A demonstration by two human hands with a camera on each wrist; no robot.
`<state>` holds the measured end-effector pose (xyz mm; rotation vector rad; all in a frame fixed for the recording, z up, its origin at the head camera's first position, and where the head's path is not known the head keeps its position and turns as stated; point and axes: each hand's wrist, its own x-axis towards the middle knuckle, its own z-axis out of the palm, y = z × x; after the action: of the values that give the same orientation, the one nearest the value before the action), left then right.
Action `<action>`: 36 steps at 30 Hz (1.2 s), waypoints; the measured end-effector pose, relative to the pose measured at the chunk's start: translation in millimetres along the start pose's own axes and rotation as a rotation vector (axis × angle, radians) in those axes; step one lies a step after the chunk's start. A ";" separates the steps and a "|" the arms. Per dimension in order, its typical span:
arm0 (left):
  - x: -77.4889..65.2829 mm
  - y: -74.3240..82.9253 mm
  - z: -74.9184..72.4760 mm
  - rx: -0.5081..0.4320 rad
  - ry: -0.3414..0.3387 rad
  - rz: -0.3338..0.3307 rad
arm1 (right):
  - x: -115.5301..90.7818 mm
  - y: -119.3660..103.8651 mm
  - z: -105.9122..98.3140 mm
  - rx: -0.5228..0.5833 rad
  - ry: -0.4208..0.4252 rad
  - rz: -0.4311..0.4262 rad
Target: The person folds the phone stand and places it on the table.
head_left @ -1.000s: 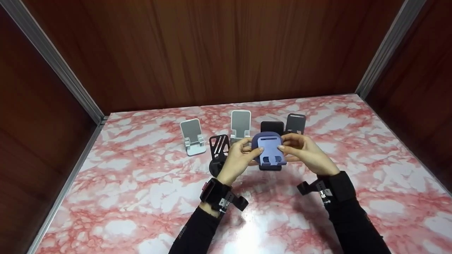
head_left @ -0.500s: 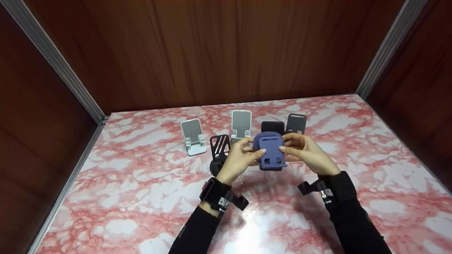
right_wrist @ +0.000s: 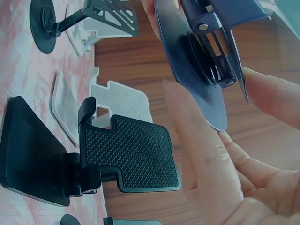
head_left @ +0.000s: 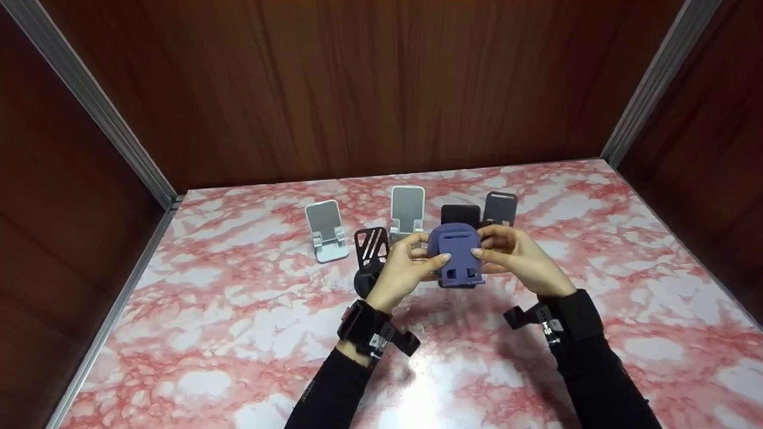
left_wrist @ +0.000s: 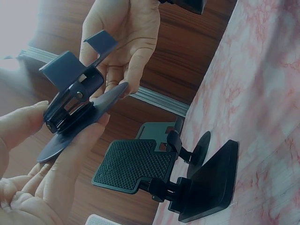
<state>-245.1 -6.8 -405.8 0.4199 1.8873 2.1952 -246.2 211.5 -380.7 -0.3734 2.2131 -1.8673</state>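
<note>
A purple phone stand [head_left: 458, 253], its slotted plate lying close over its round base, is held up off the table between both hands. My left hand [head_left: 400, 269] pinches its left side, with the thumb on the plate and fingers behind. On the opposite side my right hand [head_left: 524, 262] pinches it the same way. Seen edge-on in the left wrist view, the stand [left_wrist: 97, 108] shows a hinge between plate and base. In the right wrist view, thumb and fingers of the right hand [right_wrist: 211, 173] bracket its round base [right_wrist: 206, 103].
Behind the hands stand other phone stands: a white-and-grey one [head_left: 325, 229], another white-and-grey one [head_left: 408, 208], a black slotted one [head_left: 371, 244], a black one [head_left: 460, 213] partly hidden, and a dark grey one [head_left: 499, 208]. Wooden panels [head_left: 381, 89] enclose the marbled table [head_left: 238, 333].
The purple stand's plate has tilted, and its face looks darker, with the lower lip seen from another angle. Both hands have stayed nearly in place, keeping their grip.
</note>
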 end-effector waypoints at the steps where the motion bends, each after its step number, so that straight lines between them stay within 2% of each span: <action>1: -0.2 0.3 0.2 0.003 0.002 -0.001 | 0.0 0.0 -0.1 -0.003 -0.001 -0.001; 14: 1.2 -0.5 2.1 0.003 0.008 0.016 | 0.4 0.6 -0.8 -0.011 -0.013 -0.011; 27: -1.1 0.4 1.7 0.042 0.007 0.023 | -0.4 1.1 -2.1 -0.021 -0.016 -0.008; 36: -0.5 2.7 0.3 0.044 -0.012 0.034 | -0.7 -0.8 0.8 0.037 -0.031 -0.022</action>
<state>-244.5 -7.1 -403.1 0.4750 1.9392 2.1716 -245.3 210.9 -380.1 -0.4185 2.1600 -1.8977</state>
